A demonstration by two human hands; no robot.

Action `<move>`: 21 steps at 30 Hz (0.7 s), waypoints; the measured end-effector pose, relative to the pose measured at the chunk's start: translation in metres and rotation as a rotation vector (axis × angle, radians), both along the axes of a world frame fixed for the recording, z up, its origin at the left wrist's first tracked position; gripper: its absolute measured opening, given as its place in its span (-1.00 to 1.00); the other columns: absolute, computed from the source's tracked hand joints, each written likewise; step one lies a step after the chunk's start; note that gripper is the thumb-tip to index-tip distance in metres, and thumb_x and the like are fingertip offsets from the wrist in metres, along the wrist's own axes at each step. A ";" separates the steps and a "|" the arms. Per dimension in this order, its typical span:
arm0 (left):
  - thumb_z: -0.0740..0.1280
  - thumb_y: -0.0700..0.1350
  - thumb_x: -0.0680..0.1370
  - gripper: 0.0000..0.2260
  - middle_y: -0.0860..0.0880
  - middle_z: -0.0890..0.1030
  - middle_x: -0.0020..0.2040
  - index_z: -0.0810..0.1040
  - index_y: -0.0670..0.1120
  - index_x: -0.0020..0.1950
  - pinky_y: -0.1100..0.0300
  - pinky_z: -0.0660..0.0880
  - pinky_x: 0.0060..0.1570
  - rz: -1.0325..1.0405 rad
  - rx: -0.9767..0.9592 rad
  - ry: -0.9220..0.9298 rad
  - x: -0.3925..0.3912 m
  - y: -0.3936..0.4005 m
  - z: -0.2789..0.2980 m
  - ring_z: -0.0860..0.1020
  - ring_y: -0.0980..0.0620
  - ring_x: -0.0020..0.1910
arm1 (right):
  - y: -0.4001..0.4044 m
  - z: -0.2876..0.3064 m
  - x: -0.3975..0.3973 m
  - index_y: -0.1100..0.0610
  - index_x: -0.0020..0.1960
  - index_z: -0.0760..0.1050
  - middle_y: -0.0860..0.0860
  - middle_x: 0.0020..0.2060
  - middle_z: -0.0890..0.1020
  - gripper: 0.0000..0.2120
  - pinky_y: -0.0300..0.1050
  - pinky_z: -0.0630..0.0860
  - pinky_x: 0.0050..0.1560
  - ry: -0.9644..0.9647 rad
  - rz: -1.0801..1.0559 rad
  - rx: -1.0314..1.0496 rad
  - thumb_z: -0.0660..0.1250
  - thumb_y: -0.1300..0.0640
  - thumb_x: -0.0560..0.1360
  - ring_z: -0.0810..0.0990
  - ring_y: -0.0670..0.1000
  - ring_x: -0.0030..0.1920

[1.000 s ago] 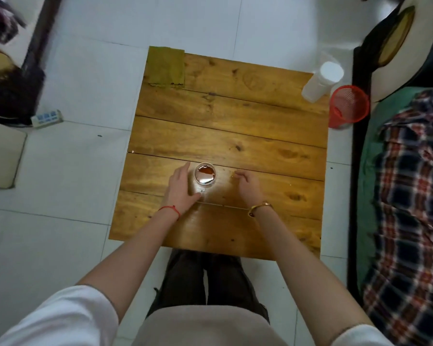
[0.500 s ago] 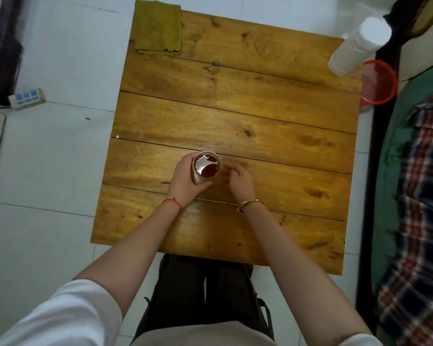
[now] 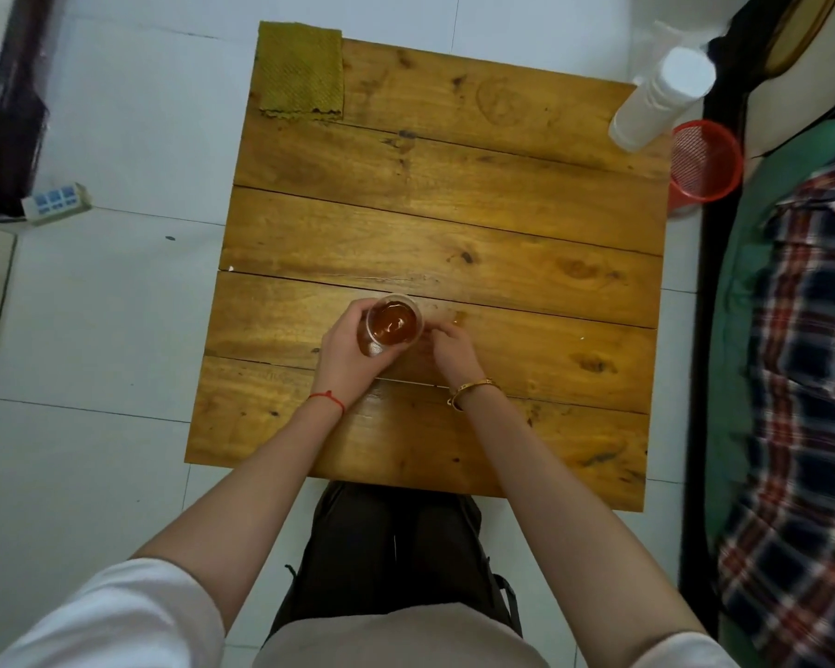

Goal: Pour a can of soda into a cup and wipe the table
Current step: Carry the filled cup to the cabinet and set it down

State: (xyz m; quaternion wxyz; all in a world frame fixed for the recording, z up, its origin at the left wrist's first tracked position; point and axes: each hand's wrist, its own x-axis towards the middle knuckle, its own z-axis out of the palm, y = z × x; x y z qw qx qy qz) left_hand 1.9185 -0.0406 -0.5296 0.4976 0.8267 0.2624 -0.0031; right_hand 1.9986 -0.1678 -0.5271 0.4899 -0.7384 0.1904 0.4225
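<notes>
Left hand (image 3: pixel 345 361) had wrapped round the cup (image 3: pixel 390 325) since before, right hand (image 3: pixel 449 349) loosely curled, empty, just beside it.

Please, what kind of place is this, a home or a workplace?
Most likely a room in a home, perhaps a bedroom. A low wooden table stands on a white tiled floor, a plaid cloth lies on what looks like a bed, and a small red basket stands beside it.

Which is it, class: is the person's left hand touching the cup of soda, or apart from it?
Touching. The head view shows the left hand with its fingers curled round the side of the cup, thumb against its near wall, with no gap between them.
</notes>
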 end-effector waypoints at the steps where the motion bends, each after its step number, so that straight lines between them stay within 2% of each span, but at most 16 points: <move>1: 0.53 0.22 0.31 -0.45 0.34 0.55 0.11 0.46 0.16 0.23 0.33 0.52 0.06 0.005 -0.009 0.001 -0.003 0.000 0.008 0.51 0.36 0.11 | -0.001 0.009 -0.001 0.26 0.22 0.56 0.18 0.15 0.65 -0.65 0.06 0.57 0.23 0.017 -0.017 0.010 0.04 0.34 0.62 0.62 0.15 0.15; 5: 0.53 0.27 0.32 -0.43 0.34 0.54 0.15 0.45 0.19 0.25 0.26 0.57 0.04 -0.008 -0.027 -0.029 -0.013 -0.003 0.047 0.51 0.34 0.15 | -0.006 0.052 -0.005 0.12 -0.05 0.61 0.13 -0.01 0.68 -0.69 0.06 0.55 0.25 0.083 -0.063 0.055 0.12 0.35 0.60 0.63 0.15 0.15; 7: 0.52 0.28 0.31 -0.43 0.33 0.54 0.16 0.45 0.20 0.25 0.27 0.56 0.06 -0.019 -0.026 -0.042 -0.018 -0.005 0.070 0.50 0.32 0.17 | -0.009 0.078 -0.009 0.05 -0.10 0.62 0.09 -0.03 0.69 -0.71 -0.02 0.58 0.18 0.085 -0.026 0.074 0.18 0.31 0.59 0.63 0.11 0.08; 10: 0.52 0.25 0.31 -0.44 0.34 0.53 0.17 0.44 0.22 0.26 0.29 0.55 0.06 -0.028 -0.007 -0.070 -0.028 -0.007 0.104 0.49 0.32 0.18 | -0.017 0.113 -0.016 0.00 -0.23 0.53 -0.07 -0.32 0.63 -0.69 -0.27 0.57 -0.25 0.136 -0.016 0.095 0.20 0.27 0.61 0.58 -0.07 -0.27; 11: 0.53 0.21 0.32 -0.45 0.34 0.53 0.17 0.44 0.24 0.26 0.27 0.56 0.07 -0.033 -0.011 -0.081 -0.032 -0.007 0.116 0.50 0.31 0.19 | -0.019 0.124 -0.018 0.05 -0.21 0.54 -0.07 -0.35 0.61 -0.70 -0.27 0.57 -0.29 0.150 -0.034 0.104 0.19 0.28 0.62 0.58 -0.10 -0.33; 13: 0.54 0.14 0.34 -0.46 0.33 0.54 0.17 0.44 0.27 0.26 0.25 0.57 0.09 -0.049 -0.023 -0.097 -0.039 -0.008 0.137 0.50 0.29 0.19 | -0.022 0.143 -0.024 0.18 -0.03 0.59 0.03 -0.24 0.65 -0.78 -0.16 0.60 -0.13 0.181 -0.084 0.133 0.17 0.27 0.63 0.63 -0.05 -0.26; 16: 0.56 0.07 0.35 -0.46 0.28 0.56 0.18 0.47 0.20 0.28 0.29 0.57 0.08 -0.047 -0.045 -0.129 -0.054 -0.010 0.164 0.52 0.25 0.20 | -0.023 0.176 -0.036 0.36 0.22 0.54 0.22 0.04 0.65 -0.73 -0.02 0.58 0.12 0.220 -0.113 0.154 0.18 0.26 0.63 0.66 0.14 0.03; 18: 0.58 0.03 0.36 -0.45 0.25 0.57 0.17 0.49 0.15 0.30 0.33 0.56 0.06 -0.028 -0.068 -0.158 -0.064 -0.013 0.179 0.53 0.23 0.19 | -0.026 0.194 -0.045 0.38 0.26 0.52 0.27 0.17 0.63 -0.71 0.06 0.53 0.29 0.208 -0.085 0.163 0.17 0.26 0.63 0.61 0.21 0.21; 21: 0.59 -0.01 0.36 -0.45 0.19 0.58 0.18 0.50 0.11 0.31 0.37 0.54 0.04 -0.009 -0.082 -0.173 -0.079 -0.015 0.200 0.53 0.21 0.19 | -0.032 0.215 -0.057 0.35 0.25 0.54 0.29 0.19 0.62 -0.70 0.04 0.51 0.32 0.162 -0.042 0.187 0.14 0.27 0.63 0.59 0.20 0.26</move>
